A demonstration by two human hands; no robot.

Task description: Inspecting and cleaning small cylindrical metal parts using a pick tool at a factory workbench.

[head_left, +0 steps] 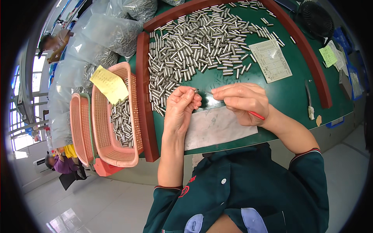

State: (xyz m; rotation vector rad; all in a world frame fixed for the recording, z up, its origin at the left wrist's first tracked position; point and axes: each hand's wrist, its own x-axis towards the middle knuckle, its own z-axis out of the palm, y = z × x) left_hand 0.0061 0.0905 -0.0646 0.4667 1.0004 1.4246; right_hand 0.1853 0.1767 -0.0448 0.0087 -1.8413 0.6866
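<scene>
Between thumb and fingertips, my left hand [179,105] is closed on a small metal cylinder [196,91], of which only one end shows. My right hand [247,101] is closed round a slim tool with a red handle [256,115]. Its thin tip points at the cylinder; whether they touch I cannot tell, and its exact kind is hidden by the fingers. Under both hands lies a whitish, smudged sheet [221,128] on the green tabletop. Just beyond them spreads a large heap of short shiny metal cylinders [198,42].
Dark red wooden rails [145,97] border the work area. At the left stand pink plastic baskets [134,128], one holding cylinders and a yellow note [110,83]. Filled plastic bags [112,33] are piled behind. A printed slip [271,60], tweezers-like tool [309,101] and black fan [315,19] are at the right.
</scene>
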